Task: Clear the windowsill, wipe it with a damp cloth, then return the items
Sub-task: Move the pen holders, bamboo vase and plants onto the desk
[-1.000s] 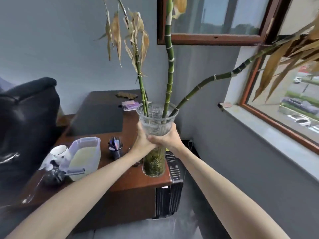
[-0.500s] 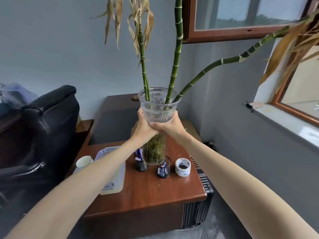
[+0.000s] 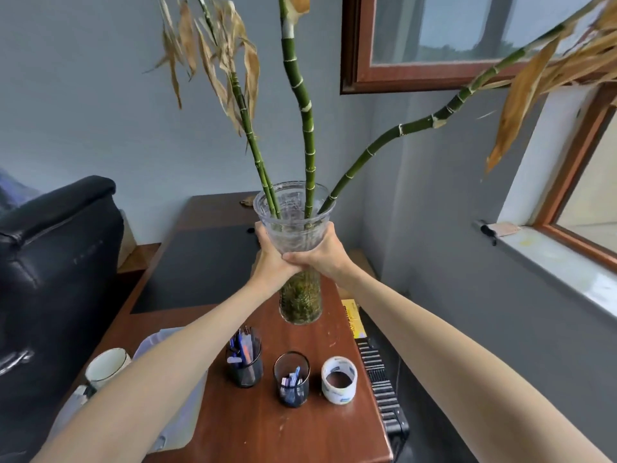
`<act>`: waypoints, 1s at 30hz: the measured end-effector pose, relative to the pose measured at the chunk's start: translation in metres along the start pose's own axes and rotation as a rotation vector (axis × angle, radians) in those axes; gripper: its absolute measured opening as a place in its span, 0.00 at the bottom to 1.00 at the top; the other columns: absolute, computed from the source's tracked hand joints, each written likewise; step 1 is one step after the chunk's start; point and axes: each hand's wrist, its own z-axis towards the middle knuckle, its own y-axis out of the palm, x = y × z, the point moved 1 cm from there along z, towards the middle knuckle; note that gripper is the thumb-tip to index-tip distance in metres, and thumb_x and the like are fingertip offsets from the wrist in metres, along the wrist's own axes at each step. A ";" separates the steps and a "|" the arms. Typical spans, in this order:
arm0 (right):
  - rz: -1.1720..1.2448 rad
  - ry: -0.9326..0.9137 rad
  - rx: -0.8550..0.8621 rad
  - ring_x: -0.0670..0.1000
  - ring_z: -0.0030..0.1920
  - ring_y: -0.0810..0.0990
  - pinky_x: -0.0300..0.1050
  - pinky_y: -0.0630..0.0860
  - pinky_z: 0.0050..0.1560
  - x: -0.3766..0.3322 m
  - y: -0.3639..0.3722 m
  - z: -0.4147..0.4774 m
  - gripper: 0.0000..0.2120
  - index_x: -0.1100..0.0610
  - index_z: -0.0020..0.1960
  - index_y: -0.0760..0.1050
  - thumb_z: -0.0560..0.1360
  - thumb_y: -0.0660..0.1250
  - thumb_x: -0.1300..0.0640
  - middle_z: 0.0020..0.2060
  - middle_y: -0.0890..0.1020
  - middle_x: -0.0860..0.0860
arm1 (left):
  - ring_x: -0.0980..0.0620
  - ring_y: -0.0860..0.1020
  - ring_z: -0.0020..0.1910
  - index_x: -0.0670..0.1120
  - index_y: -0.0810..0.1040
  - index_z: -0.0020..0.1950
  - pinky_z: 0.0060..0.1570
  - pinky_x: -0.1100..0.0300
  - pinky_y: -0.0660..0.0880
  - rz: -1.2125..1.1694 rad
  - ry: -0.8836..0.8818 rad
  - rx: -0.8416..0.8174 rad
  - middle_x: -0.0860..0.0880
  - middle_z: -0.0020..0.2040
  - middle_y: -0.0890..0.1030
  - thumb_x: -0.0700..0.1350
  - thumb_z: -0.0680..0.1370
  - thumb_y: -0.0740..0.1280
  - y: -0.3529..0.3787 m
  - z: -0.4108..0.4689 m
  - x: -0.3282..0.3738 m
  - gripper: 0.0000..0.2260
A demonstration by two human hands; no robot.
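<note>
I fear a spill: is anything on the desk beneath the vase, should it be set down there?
Nothing visible. The left hand and right hand grip the vase over bare wood near the right edge of the desk. Two pen cups and a tape roll stand nearer the person, apart from its base.
</note>
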 end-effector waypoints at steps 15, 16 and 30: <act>-0.003 0.218 0.071 0.43 0.61 0.74 0.48 0.73 0.65 0.120 0.013 0.073 0.53 0.50 0.66 0.60 0.48 0.84 0.47 0.59 0.74 0.44 | 0.61 0.75 0.49 0.47 0.54 0.67 0.43 0.71 0.72 -0.060 -0.076 -0.222 0.55 0.55 0.73 0.42 0.62 0.81 0.068 0.081 -0.092 0.44; -0.002 0.236 0.075 0.43 0.61 0.75 0.48 0.73 0.65 0.127 0.012 0.076 0.53 0.50 0.66 0.60 0.48 0.84 0.47 0.59 0.75 0.43 | 0.59 0.76 0.51 0.47 0.54 0.68 0.46 0.68 0.73 -0.069 -0.086 -0.246 0.53 0.58 0.74 0.43 0.62 0.81 0.073 0.084 -0.098 0.45; 0.016 0.351 0.165 0.43 0.61 0.75 0.40 0.74 0.62 0.200 0.011 0.071 0.51 0.52 0.67 0.60 0.52 0.84 0.60 0.61 0.76 0.48 | 0.58 0.74 0.58 0.47 0.51 0.72 0.47 0.78 0.68 -0.122 -0.152 -0.392 0.50 0.64 0.75 0.43 0.61 0.82 0.124 0.095 -0.158 0.50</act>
